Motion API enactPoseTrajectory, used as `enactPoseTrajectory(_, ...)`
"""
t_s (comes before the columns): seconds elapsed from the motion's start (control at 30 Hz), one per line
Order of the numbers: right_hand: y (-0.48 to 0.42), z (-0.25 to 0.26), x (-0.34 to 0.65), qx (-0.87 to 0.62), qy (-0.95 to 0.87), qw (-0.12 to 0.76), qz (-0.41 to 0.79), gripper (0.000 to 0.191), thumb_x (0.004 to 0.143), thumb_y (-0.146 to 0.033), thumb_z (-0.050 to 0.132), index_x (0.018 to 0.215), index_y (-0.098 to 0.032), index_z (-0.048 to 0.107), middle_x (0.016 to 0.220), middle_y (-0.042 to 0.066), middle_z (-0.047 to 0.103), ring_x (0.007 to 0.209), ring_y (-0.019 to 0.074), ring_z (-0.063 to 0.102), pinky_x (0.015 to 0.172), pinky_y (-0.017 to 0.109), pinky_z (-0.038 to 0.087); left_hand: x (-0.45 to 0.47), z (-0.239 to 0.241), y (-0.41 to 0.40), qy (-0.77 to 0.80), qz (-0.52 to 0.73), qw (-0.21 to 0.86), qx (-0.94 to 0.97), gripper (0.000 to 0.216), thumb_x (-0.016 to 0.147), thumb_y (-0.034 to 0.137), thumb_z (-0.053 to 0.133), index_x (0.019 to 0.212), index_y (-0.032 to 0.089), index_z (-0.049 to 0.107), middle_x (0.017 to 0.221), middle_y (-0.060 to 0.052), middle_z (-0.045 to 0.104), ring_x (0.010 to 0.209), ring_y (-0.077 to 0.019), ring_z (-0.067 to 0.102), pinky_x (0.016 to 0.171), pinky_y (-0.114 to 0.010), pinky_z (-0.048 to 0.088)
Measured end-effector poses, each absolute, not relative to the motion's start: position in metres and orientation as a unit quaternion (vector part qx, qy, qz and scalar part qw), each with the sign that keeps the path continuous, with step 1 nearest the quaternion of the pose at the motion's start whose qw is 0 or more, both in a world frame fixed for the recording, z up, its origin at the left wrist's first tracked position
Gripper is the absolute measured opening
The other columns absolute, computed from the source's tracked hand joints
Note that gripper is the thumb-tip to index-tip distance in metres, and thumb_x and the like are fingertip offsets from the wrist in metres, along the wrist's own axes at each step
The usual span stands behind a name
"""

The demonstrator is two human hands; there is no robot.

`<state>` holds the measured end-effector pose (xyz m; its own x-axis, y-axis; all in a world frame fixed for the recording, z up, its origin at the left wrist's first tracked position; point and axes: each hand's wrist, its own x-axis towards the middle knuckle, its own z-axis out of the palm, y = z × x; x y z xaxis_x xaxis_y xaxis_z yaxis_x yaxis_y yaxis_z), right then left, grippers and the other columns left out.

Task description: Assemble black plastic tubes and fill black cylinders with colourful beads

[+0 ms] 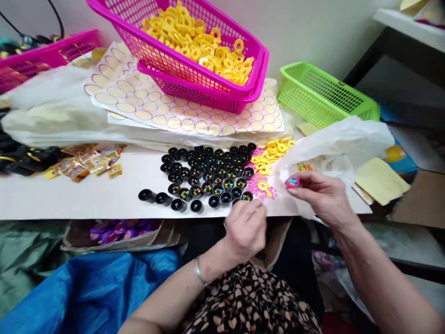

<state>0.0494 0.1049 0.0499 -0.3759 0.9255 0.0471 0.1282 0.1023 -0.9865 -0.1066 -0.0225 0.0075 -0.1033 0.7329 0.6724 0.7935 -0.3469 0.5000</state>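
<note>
My right hand (323, 195) pinches a small pink cap-like piece (292, 183) with bright blue showing in it, just above the table's right part. My left hand (246, 228) is closed at the front edge, fingers curled in; whatever they hold is hidden. Right beyond its knuckles stands a black cup (247, 196) with coloured bits inside. Several rows of such small black cups (207, 176) stand upright to the left, many holding coloured beads, others with only a pale centre showing. Pink beads (259, 183) and yellow rings (274, 150) lie between the cups and my right hand.
A clear plastic bag (340, 144) with coloured beads (304, 167) lies at right. Behind stand stacked pink baskets (205, 95) with yellow rings (194, 37), on sticker sheets (153, 116), and a green basket (323, 95). Gold packets (90, 162) lie left; a box of purple items (121, 232) sits below.
</note>
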Motion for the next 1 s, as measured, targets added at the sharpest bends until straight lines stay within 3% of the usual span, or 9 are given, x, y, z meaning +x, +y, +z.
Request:
enactPoseTrajectory(0.13,0.080,0.043,0.009,-0.363,-0.720,0.276,0.523,0.017,0.066,-0.030,0.074,0.079,-0.021,0.067,0.067,-0.002,0.059,0.060,0.0125,0.050,0.056,0.026,0.041,-0.138,-0.029,-0.059,-0.634,-0.489,0.063,-0.596,0.027,0.079,0.004,0.056,0.101,0.020,0.059,0.094,-0.008,0.067,0.084,-0.0164,0.063,0.075,-0.029,0.053)
enactPoseTrajectory(0.3,0.079,0.026,-0.015,-0.294,-0.825,0.211,0.434,0.006,0.077,-0.023,0.062,0.083,-0.020,0.063,0.071,-0.001,0.058,0.066,0.0134,0.051,0.062,0.026,0.041,-0.145,-0.057,-0.071,-0.643,-0.469,0.070,-0.601,0.027,0.081,0.005,0.054,0.105,0.017,0.059,0.095,-0.010,0.068,0.088,-0.0165,0.067,0.077,-0.025,0.056)
enactPoseTrajectory(0.5,0.088,0.031,-0.031,-0.265,-0.942,0.092,0.185,0.013,0.086,-0.017,0.051,0.087,-0.019,0.064,0.086,0.006,0.061,0.085,0.0188,0.053,0.073,0.029,0.039,-0.147,-0.070,-0.066,-0.626,-0.480,0.071,-0.610,0.025,0.080,0.002,0.056,0.102,0.013,0.059,0.094,-0.012,0.067,0.086,-0.0177,0.066,0.079,-0.028,0.057)
enactPoseTrajectory(0.67,0.082,0.053,-0.047,-0.235,-0.971,-0.045,0.024,0.020,0.089,-0.015,0.044,0.084,-0.017,0.064,0.085,0.008,0.059,0.082,0.0199,0.048,0.067,0.031,0.032,-0.150,-0.072,-0.061,-0.622,-0.483,0.072,-0.612,0.022,0.078,0.002,0.059,0.099,0.011,0.059,0.095,-0.014,0.067,0.084,-0.0190,0.066,0.077,-0.029,0.057)
enactPoseTrajectory(0.87,0.080,0.065,-0.057,-0.207,-0.974,-0.084,-0.027,0.018,0.083,-0.010,0.048,0.086,-0.016,0.065,0.088,0.010,0.056,0.081,0.0219,0.045,0.061,0.033,0.026,-0.149,-0.072,-0.061,-0.628,-0.481,0.066,-0.608,0.022,0.077,0.002,0.060,0.097,0.010,0.060,0.095,-0.015,0.067,0.085,-0.0199,0.067,0.078,-0.030,0.057)
enactPoseTrajectory(1.0,0.083,0.064,-0.052,-0.215,-0.975,-0.050,-0.007,0.018,0.084,-0.011,0.047,0.085,-0.016,0.064,0.088,0.009,0.056,0.080,0.0205,0.045,0.062,0.033,0.026,-0.150,-0.075,-0.061,-0.634,-0.473,0.069,-0.608,0.021,0.077,0.002,0.061,0.096,0.010,0.061,0.096,-0.015,0.068,0.086,-0.0204,0.067,0.079,-0.030,0.057)
